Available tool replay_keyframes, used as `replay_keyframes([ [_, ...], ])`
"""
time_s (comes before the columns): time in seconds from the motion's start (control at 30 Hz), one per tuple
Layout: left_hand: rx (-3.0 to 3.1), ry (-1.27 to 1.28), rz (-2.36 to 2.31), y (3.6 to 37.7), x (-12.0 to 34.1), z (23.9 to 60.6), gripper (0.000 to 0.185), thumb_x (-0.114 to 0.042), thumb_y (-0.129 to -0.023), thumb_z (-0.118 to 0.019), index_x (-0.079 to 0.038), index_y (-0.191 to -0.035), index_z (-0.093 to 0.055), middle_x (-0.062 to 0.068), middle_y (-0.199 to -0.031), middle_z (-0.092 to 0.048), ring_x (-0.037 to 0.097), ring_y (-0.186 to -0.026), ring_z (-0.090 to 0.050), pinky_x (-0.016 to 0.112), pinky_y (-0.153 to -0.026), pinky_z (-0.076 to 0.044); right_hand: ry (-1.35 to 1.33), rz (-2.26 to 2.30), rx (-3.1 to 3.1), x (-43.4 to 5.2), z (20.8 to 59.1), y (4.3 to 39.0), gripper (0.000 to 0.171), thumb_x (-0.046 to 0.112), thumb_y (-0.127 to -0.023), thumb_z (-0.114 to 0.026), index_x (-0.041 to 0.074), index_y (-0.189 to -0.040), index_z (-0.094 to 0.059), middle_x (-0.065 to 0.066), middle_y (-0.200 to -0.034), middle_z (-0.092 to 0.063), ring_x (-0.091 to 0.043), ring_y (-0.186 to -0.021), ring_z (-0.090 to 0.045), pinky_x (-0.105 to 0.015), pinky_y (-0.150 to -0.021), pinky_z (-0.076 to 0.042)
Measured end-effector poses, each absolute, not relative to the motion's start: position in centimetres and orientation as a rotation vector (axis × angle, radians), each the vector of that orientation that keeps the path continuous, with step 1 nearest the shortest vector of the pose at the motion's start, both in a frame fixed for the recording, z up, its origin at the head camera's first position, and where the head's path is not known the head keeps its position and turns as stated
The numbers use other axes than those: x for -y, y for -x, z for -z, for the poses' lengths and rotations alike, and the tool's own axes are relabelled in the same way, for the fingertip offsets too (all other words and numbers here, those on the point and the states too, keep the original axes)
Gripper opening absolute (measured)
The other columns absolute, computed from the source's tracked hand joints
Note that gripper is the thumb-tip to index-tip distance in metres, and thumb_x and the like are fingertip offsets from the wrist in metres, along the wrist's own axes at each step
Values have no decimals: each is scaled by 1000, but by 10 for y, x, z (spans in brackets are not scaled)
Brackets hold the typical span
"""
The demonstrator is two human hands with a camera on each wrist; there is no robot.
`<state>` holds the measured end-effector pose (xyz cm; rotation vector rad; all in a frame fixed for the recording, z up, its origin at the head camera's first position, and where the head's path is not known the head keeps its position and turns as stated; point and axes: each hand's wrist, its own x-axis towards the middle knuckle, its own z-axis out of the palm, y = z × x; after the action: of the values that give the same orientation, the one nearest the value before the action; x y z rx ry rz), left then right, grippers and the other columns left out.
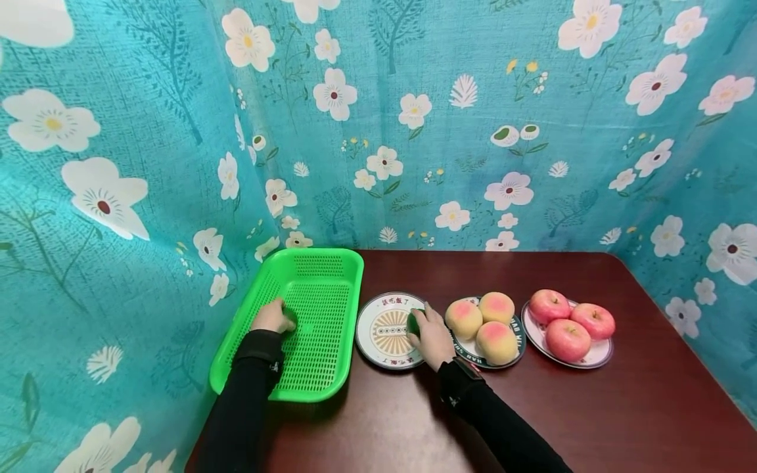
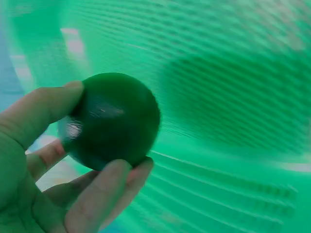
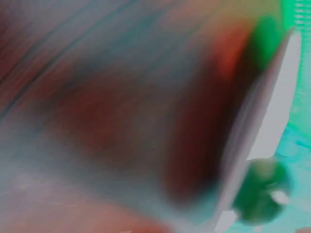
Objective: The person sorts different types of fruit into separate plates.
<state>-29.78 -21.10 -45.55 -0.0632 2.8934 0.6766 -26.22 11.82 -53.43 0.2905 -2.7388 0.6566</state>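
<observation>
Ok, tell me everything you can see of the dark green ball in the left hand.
The dark green ball is round, smooth and glossy, with small light glints on its skin; it looks like a lime or plastic fruit, but which I cannot tell. The left hand pinches it between thumb and curled fingers, inside the bright green perforated plastic basket. Whether it touches the basket floor is unclear.

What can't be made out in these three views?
- Right wrist view: motion blur smears nearly everything; only a green blob beside a pale plate edge shows.
- Head view: the right hand covers most of its dark green fruit; the left hand hides its own.
- Left wrist view: the green basket is blurred.
</observation>
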Motion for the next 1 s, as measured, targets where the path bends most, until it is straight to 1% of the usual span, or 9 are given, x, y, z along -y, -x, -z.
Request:
replay_keyframes([
  [0.07, -2943, -18, -816, 298, 201, 450, 57, -12, -76, -68, 5, -124, -42, 28, -113, -48, 43, -99, -48, 49, -77, -41, -304, -775, 2669, -113, 524, 258, 48, 16, -74, -70, 3, -117, -53, -25, -124, -44, -38, -111, -44, -46, -89, -37],
  [0.17, -3026, -149, -991, 285, 175, 441, 58, -16, -75, -71, -1, -125, -44, 25, -115, -49, 40, -98, -50, 48, -76, -42, -354, -1094, 2556, -102, 507, 250, 43, 14, -77, -67, 0, -115, -53, -21, -117, -51, -33, -104, -49, -42, -86, -41],
  [0.3, -3120, -388, -1215, 256, 133, 437, 59, -16, -71, -75, -3, -122, -49, 19, -114, -53, 33, -98, -52, 44, -75, -45, -463, -1701, 2354, -87, 493, 238, 43, 19, -85, -60, 1, -122, -48, -18, -116, -51, -31, -101, -53, -37, -81, -45],
  [0.4, -3154, -565, -1280, 236, 103, 440, 58, -18, -70, -75, -4, -120, -51, 16, -111, -54, 27, -93, -55, 38, -72, -47, -611, -2011, 2181, -81, 519, 245, 50, 26, -89, -54, 6, -132, -38, -17, -125, -45, -29, -107, -50, -36, -84, -43],
  [0.53, -3214, -726, -1210, 217, 79, 448, 55, -19, -71, -74, -4, -119, -52, 15, -108, -55, 26, -90, -56, 36, -71, -47, -702, -2178, 2057, -77, 544, 252, 54, 25, -89, -53, 11, -135, -30, -15, -124, -43, -24, -106, -52, -35, -80, -45],
  [0.57, -3230, -748, -1186, 215, 75, 451, 54, -19, -72, -74, -3, -119, -52, 16, -107, -55, 26, -91, -56, 37, -71, -47, -657, -2204, 2058, -76, 530, 243, 53, 25, -88, -56, 11, -133, -33, -16, -120, -45, -25, -102, -54, -37, -75, -47],
  [0.77, -3304, -684, -1105, 208, 77, 464, 62, -22, -71, -74, -1, -122, -48, 18, -114, -51, 29, -101, -52, 40, -77, -46, -458, -2056, 2234, -75, 503, 234, 59, 39, -82, -60, 4, -125, -39, -21, -112, -49, -28, -93, -57, -42, -69, -48],
  [0.87, -3367, -556, -956, 202, 85, 471, 62, -23, -71, -73, 3, -122, -49, 21, -120, -47, 33, -107, -48, 43, -80, -44, -393, -1740, 2380, -78, 509, 245, 60, 40, -83, -57, 3, -127, -39, -21, -108, -51, -27, -89, -56, -40, -64, -46],
  [1.0, -3398, -415, -720, 190, 93, 490, 50, -20, -74, -71, 3, -115, -55, 22, -119, -49, 36, -105, -48, 44, -78, -45, -325, -1106, 2604, -78, 511, 256, 53, 34, -82, -60, 4, -124, -43, -19, -97, -54, -29, -80, -55, -41, -59, -43],
])
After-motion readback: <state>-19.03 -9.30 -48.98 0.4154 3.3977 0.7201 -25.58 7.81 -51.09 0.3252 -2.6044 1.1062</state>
